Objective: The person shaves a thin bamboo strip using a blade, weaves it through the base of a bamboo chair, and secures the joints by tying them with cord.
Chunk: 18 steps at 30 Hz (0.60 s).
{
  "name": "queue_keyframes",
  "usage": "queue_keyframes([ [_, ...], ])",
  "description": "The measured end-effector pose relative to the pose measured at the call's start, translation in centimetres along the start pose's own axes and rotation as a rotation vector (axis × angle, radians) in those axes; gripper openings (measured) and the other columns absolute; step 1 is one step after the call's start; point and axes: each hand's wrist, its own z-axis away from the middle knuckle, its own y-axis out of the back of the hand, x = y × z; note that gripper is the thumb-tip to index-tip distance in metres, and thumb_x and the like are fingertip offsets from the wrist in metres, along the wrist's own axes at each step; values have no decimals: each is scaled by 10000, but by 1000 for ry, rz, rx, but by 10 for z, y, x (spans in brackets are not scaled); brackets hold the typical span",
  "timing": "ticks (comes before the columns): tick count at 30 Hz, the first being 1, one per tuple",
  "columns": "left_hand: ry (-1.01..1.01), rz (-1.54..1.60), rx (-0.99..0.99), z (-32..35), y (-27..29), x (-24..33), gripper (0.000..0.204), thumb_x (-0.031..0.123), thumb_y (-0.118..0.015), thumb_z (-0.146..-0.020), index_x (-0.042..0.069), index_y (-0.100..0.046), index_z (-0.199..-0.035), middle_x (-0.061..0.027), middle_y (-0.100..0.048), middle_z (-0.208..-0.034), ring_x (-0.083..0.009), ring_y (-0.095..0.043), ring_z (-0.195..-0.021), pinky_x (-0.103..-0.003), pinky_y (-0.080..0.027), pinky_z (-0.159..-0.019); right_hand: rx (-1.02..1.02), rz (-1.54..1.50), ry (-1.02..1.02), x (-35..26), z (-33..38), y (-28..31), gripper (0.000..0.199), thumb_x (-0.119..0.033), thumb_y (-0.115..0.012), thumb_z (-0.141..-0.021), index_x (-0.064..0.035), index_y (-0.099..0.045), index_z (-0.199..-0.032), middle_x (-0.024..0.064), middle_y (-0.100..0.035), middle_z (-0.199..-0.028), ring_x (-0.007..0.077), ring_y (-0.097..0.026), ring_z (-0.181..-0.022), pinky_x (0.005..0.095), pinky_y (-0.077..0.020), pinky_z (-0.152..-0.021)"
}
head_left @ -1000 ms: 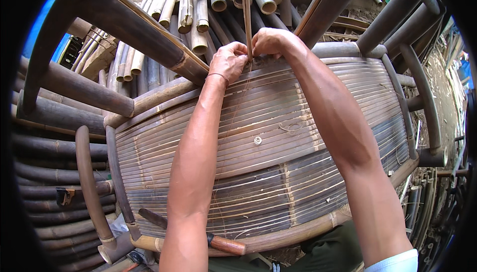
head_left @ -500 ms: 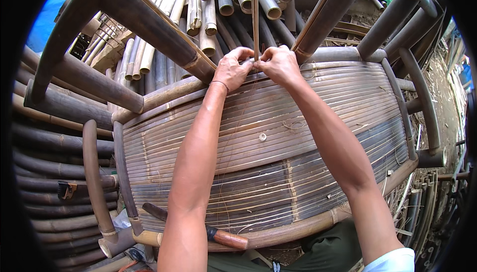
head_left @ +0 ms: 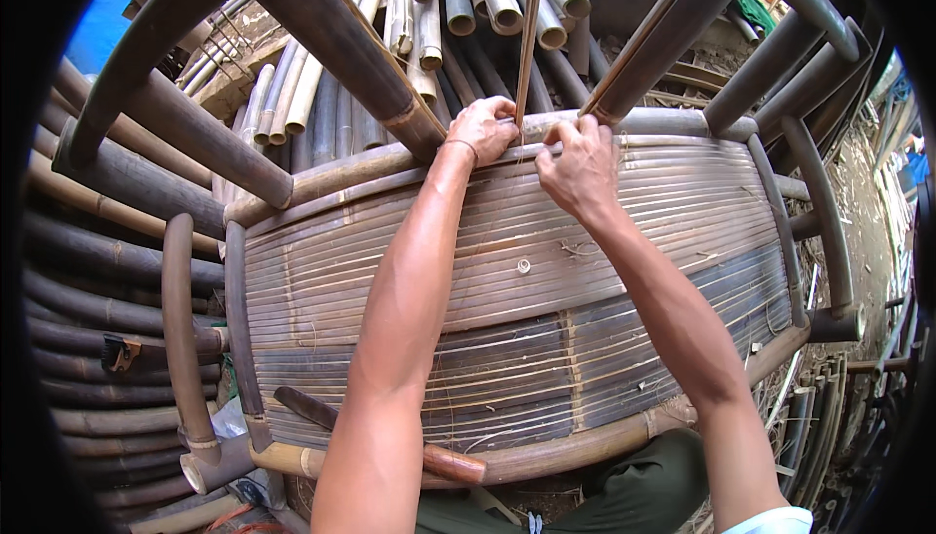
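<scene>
My left hand [head_left: 483, 132] is closed at the back rail [head_left: 341, 179] of a bamboo bench, its fingertips against the foot of a thin upright bamboo strip [head_left: 529, 41]. My right hand [head_left: 582, 165] is just to the right of the strip, fingers curled with the tips down at the same rail. A fine brown strand shows between the hands, but what each set of fingers pinches is hidden. Beneath my forearms spreads the slatted bamboo seat [head_left: 390, 263]. A knife with a wooden handle [head_left: 454, 465] lies near the seat's front edge, partly covered by my left forearm.
Thick bamboo posts [head_left: 366, 66] lean up from the back rail on both sides. Cut bamboo poles [head_left: 507, 12] are piled behind, and dark poles [head_left: 107, 305] lie stacked at left. A small curl of shaving [head_left: 524, 266] sits on the seat. Curved armrests bound both ends.
My right hand has moved away from the strip, toward the right and nearer me, its knuckles now turned up. My left hand stays by the strip's foot. The view has shifted slightly.
</scene>
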Motion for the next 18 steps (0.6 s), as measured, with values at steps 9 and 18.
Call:
queue_keyframes([
  [9,-32,-31,52,-7,-12,-4,368,150,-669,-804,48,-640,-1156,-113,-691,-1102,-202,-648,-1030,-313,-497,-924,-115,25,-52,-9,16,-31,339,-335,-606,-916,-7,-652,-990,170,-637,-989,347,-642,-974,440,-500,-866],
  [18,-47,-77,38,6,-3,0,323,194,-627,-837,44,-666,-1120,-126,-699,-1095,-239,-649,-1043,-329,-483,-944,-775,-1284,-561,55,20,48,248,-289,-611,-981,-48,-564,-1019,-51,-453,-629,64,-442,-502,273,-448,-485],
])
